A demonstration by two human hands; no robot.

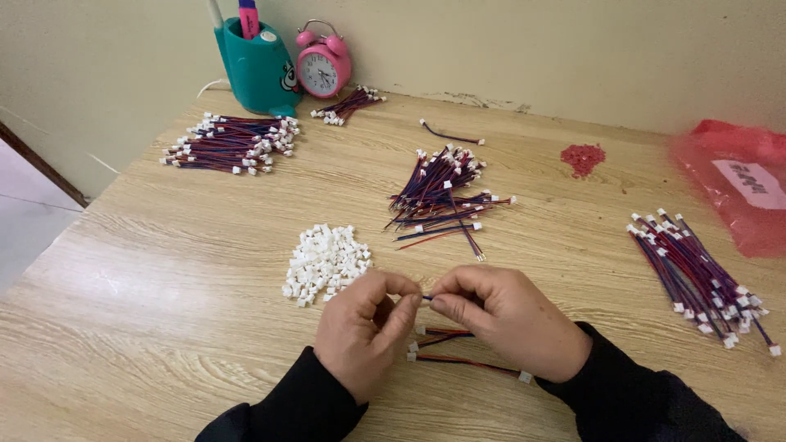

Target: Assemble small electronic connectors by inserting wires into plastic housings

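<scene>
Close to the tabletop's (164, 327) near edge, left hand (364, 331) and right hand (508, 319) pinch one short wire lead (427, 297) between fingertips, white connector housings (326, 262) heaped within reach.

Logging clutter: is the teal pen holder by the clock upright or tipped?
Upright. The teal pen holder stands on its base on the table, with a pink marker sticking straight up.

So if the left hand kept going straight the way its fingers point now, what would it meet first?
The left hand points up and right, so it would first meet the right hand, whose fingertips nearly touch it around a short wire. Depth is hard to judge.
</scene>
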